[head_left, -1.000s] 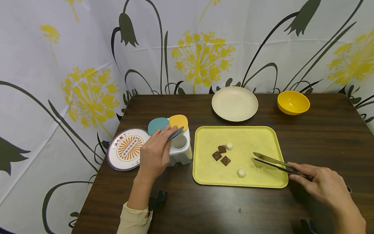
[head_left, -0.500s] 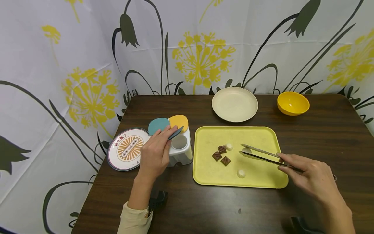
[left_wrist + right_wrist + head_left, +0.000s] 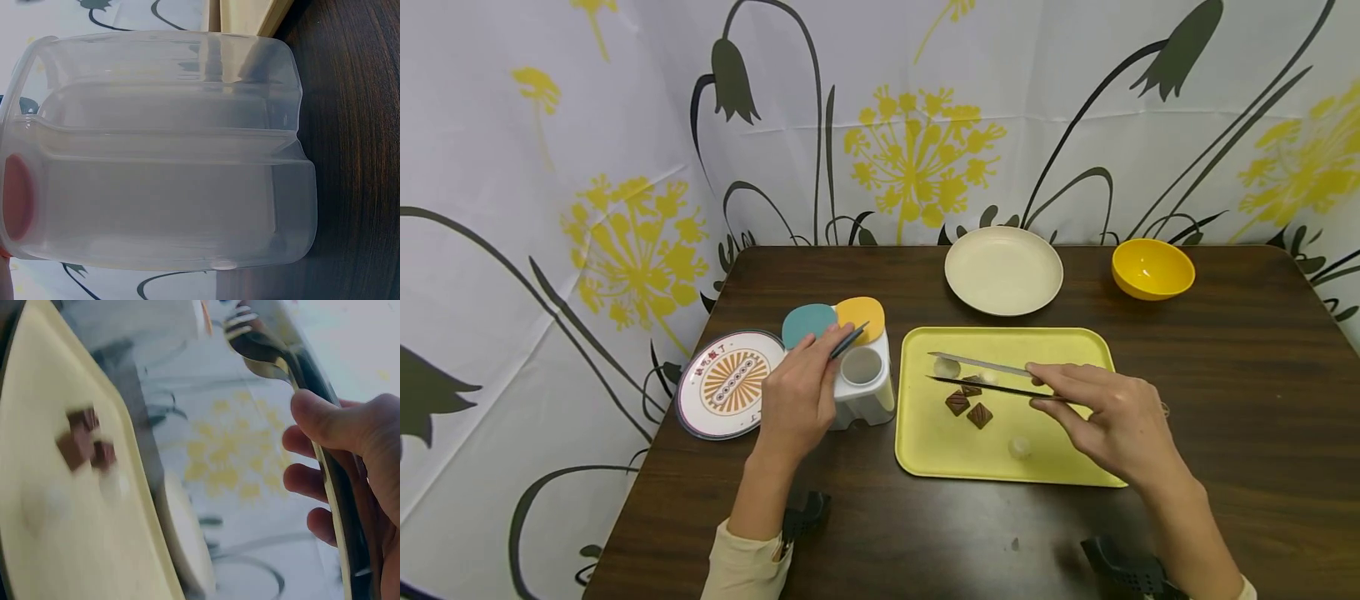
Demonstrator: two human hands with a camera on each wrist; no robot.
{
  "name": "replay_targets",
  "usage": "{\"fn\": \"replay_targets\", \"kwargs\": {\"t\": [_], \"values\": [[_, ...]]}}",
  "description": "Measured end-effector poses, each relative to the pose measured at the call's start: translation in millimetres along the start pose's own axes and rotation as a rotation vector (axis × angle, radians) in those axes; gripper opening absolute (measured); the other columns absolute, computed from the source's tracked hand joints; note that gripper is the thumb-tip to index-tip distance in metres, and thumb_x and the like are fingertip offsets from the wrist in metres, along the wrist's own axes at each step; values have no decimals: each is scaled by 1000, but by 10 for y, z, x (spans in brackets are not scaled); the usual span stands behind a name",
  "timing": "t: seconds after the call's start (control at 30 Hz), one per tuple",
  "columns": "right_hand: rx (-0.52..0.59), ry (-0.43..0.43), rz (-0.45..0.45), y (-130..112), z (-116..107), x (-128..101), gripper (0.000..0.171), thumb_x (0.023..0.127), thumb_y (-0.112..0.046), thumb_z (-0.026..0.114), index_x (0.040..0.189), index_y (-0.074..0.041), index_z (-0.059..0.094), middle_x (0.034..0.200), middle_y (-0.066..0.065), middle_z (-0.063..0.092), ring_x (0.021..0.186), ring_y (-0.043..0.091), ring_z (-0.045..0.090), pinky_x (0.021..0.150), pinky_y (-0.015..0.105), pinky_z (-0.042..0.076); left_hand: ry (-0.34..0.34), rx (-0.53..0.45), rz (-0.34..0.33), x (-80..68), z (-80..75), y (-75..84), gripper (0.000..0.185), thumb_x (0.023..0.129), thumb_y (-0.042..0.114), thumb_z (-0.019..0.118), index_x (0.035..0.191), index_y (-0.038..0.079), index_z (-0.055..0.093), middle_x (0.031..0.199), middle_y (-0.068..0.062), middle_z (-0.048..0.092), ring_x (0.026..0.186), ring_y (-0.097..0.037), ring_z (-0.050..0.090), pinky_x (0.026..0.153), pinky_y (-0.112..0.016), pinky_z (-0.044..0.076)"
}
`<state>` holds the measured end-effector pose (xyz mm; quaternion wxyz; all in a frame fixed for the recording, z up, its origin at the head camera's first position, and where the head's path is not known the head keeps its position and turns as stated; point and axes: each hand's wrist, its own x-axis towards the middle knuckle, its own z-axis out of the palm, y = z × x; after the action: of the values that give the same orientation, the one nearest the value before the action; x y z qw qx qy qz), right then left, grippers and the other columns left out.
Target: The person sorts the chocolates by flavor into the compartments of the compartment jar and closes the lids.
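Note:
My left hand (image 3: 817,363) grips a white plastic container (image 3: 867,392) from its left side, and a fingertip rests on the raised dark grey lid flap (image 3: 850,340). One round hole (image 3: 861,364) in its top is uncovered. In the left wrist view the container's translucent wall (image 3: 169,156) fills the picture. My right hand (image 3: 1062,392) pinches metal tongs (image 3: 981,375) over the yellow tray (image 3: 1060,350). The tong tips hold a pale round piece (image 3: 946,367) near the tray's left end. Three brown chocolates (image 3: 967,404) and a white piece (image 3: 1018,447) lie on the tray.
Teal (image 3: 807,323) and yellow (image 3: 861,315) lid flaps stand open at the container's back. A patterned plate (image 3: 724,383) lies left of it. A cream plate (image 3: 1003,271) and a yellow bowl (image 3: 1152,267) sit at the table's far side. Flowered curtains hang round the table.
My right hand has moved left across the tray, carrying the pale piece in the tongs from the right end to the left end. The left hand has stayed on the container.

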<state>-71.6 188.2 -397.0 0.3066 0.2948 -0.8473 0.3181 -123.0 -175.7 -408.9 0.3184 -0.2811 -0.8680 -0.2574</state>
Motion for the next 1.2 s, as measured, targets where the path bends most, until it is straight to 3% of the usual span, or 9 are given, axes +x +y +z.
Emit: {"fn": "replay_targets", "kwargs": {"t": [0.07, 0.2, 0.37, 0.7, 1.0, 1.2], "values": [[19, -2, -17, -79, 74, 85, 42, 95, -47, 59, 112, -13, 76, 100, -2, 74, 72, 9, 69, 48, 17, 41, -10, 3, -10, 2, -4, 4, 38, 99, 13, 50, 136, 11, 59, 125, -9, 66, 117, -19, 61, 103, -43, 43], [41, -7, -38, -218, 219, 214, 32, 88, -32, 74, 115, -14, 75, 103, -2, 74, 82, 14, 72, 54, 25, 49, -11, 10, -14, -2, -4, 2, 38, 99, 12, 48, 136, 11, 58, 125, -10, 66, 115, -21, 63, 103, -42, 43], [47, -19, 13, -312, 379, 307, 44, 74, -13, 85, 117, -15, 74, 103, -1, 74, 85, 17, 72, 54, 31, 51, 10, 13, 1, -3, 11, -6, 39, 99, 11, 47, 136, 10, 57, 120, -10, 69, 109, -23, 66, 101, -43, 45], [73, -45, 44, -352, 606, 368, 43, 74, -15, 85, 116, -15, 75, 102, -5, 74, 78, 11, 70, 48, 28, 46, 20, 27, 12, -6, 15, -6, 38, 98, 10, 46, 136, 8, 56, 116, -12, 70, 108, -24, 66, 100, -43, 46], [52, -74, 39, -360, 613, 385, 45, 75, -15, 85, 119, -15, 73, 100, -5, 73, 68, 5, 64, 49, 25, 44, 33, 38, 18, -1, 24, -6, 38, 99, 11, 44, 135, 8, 56, 113, -13, 70, 105, -26, 67, 98, -44, 47], [39, -94, 26, -370, 597, 394, 50, 74, -17, 85, 122, -16, 71, 88, -9, 70, 62, -1, 56, 47, 22, 41, 18, 37, 2, -1, 5, 4, 37, 100, 11, 43, 134, 8, 56, 111, -13, 71, 105, -26, 67, 98, -44, 47]]}}
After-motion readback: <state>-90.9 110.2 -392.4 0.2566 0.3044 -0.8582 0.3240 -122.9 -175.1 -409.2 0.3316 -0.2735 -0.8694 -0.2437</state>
